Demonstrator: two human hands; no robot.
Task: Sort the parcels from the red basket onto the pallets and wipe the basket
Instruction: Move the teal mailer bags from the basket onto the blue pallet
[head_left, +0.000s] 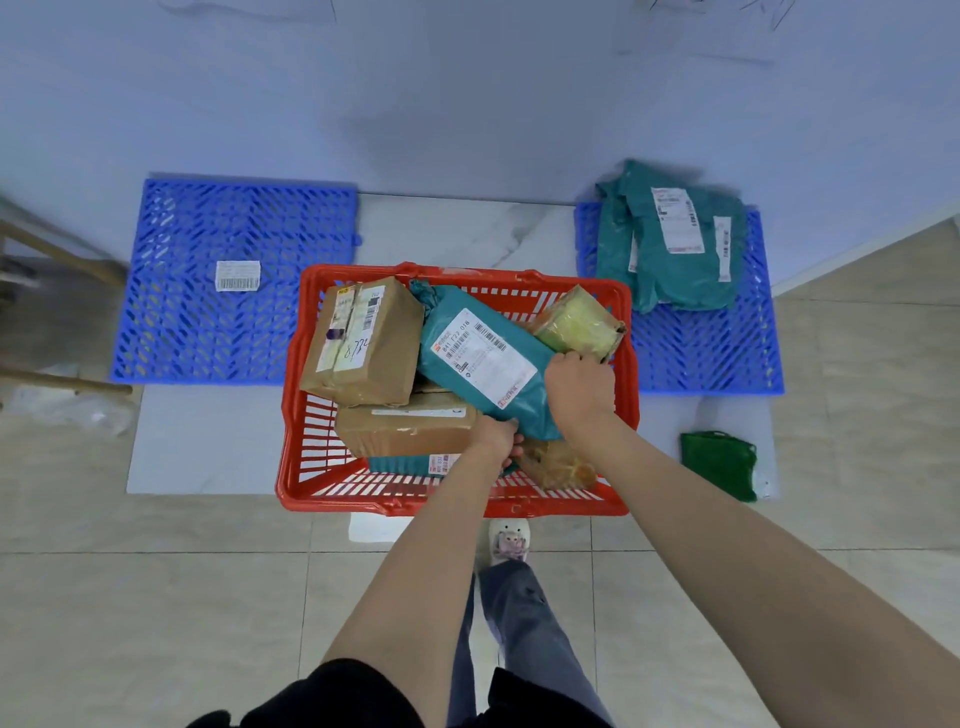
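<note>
The red basket (296, 415) stands on the floor in front of me, holding brown cardboard boxes (363, 343), teal mailer bags and a yellowish wrapped packet (579, 325). A teal bag with a white label (483, 358) lies on top of the pile. My left hand (501, 439) grips its near end from below. My right hand (579, 387) holds its right edge, next to the yellowish packet. The left blue pallet (182, 322) carries only a small white label (237, 275). The right blue pallet (717, 358) holds a stack of teal bags (670, 239).
A folded green cloth (719, 465) lies on the floor right of the basket. Wooden legs (57, 249) stand at the far left edge. A wall runs behind the pallets. My leg and a slipper (509, 540) are just behind the basket.
</note>
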